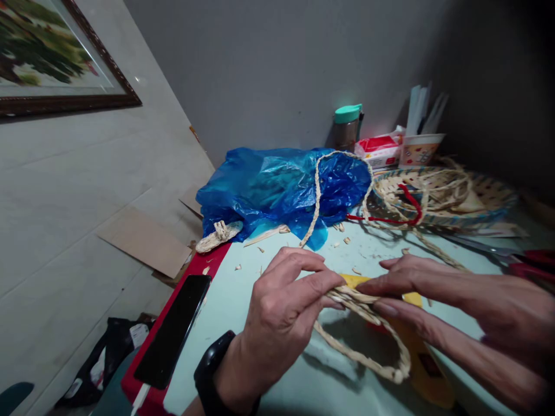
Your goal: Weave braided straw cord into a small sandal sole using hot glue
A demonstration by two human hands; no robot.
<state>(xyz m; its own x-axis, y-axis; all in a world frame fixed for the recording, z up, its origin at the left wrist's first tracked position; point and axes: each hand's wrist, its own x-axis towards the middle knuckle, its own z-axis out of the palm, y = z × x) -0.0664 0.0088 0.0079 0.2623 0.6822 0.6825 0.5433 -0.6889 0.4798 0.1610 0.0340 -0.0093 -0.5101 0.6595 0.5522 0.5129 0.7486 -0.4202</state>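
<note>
My left hand [286, 300], with a dark watch on its wrist, pinches a flat braid of pale straw [354, 299] between thumb and fingers. My right hand [451, 300] has its thumb and forefinger closed at the right end of that braid. A cord of the same straw [347, 351] loops down below the hands. Another length of braided cord [318, 196] runs up behind my left hand, over a blue plastic bag [269, 179] and toward the basket. Beneath my hands lies a yellow object [427, 370], partly covered, its kind unclear.
A woven basket [489, 216] with straw cords stands back right, near red-handled scissors [498, 251]. Behind it are a paper cup [420, 151], a tissue pack [381, 151] and a bottle [346, 127]. A phone [173, 329] and a small straw slipper [219, 237] lie left.
</note>
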